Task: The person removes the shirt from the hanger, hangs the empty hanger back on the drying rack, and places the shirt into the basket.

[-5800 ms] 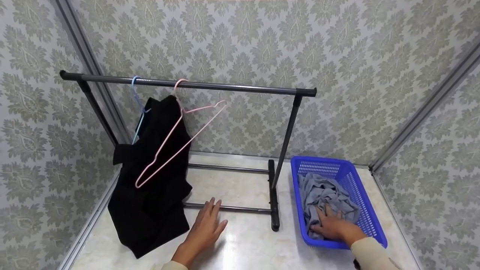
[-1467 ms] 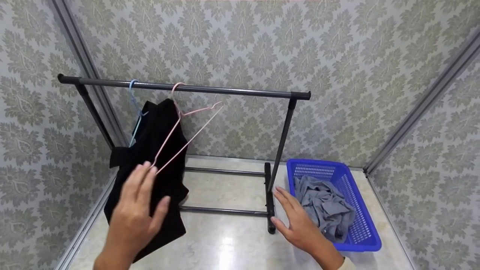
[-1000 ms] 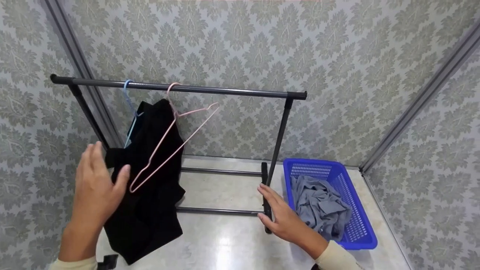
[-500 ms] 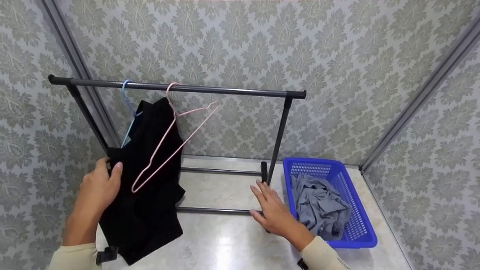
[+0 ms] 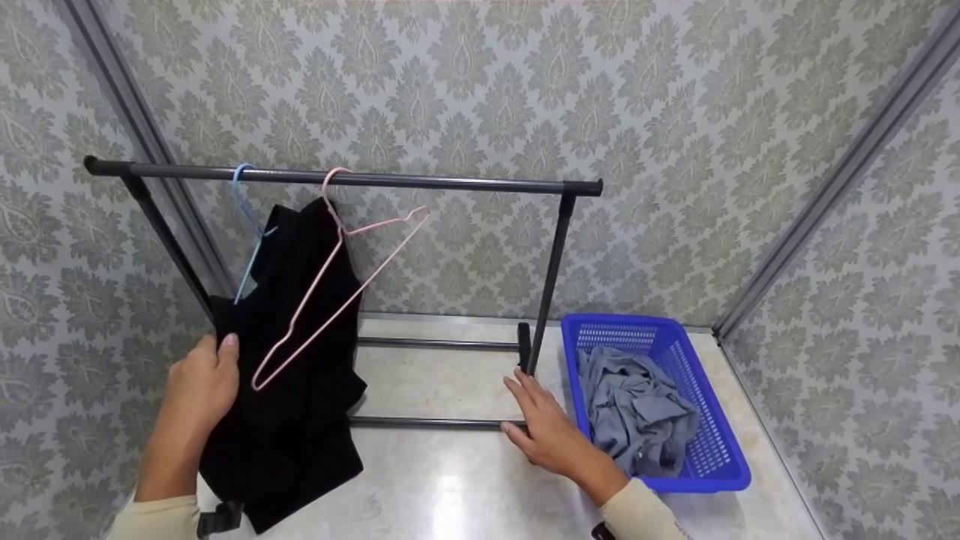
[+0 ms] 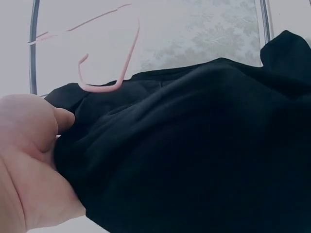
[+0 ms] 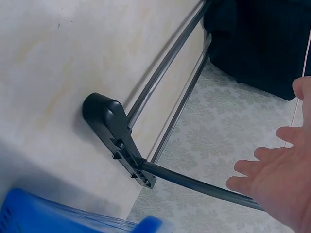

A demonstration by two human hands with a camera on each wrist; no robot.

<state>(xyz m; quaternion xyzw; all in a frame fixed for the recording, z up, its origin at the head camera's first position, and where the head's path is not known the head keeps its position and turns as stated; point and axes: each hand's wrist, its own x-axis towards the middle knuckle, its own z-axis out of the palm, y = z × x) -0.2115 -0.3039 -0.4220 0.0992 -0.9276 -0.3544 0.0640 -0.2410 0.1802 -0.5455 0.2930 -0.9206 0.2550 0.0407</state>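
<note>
A black shirt (image 5: 292, 427) hangs from a light-blue hanger (image 5: 247, 271) on the left part of the rack. My left hand (image 5: 196, 386) pinches the shirt's left edge, thumb in front; its other fingertips are hidden behind the cloth. In the left wrist view the thumb presses on the dark fabric (image 6: 204, 155). A bare pink hanger (image 5: 360, 286) hangs in front of the shirt. My right hand (image 5: 553, 433) hovers by the rack's right foot with its fingers extended. The right wrist view shows that hand (image 7: 286, 174) holding nothing.
The dark metal rack's top bar (image 5: 465, 181) spans the left and middle, with lower rails (image 5: 435, 424) near the floor. A blue basket (image 5: 697, 484) at right holds crumpled grey cloth (image 5: 637, 412). Patterned walls (image 5: 480, 90) enclose the space.
My right hand has left the grey cloth in the basket and moved left to the rack's foot. My left hand has gone from the floor area to the shirt's left edge and pinched it.
</note>
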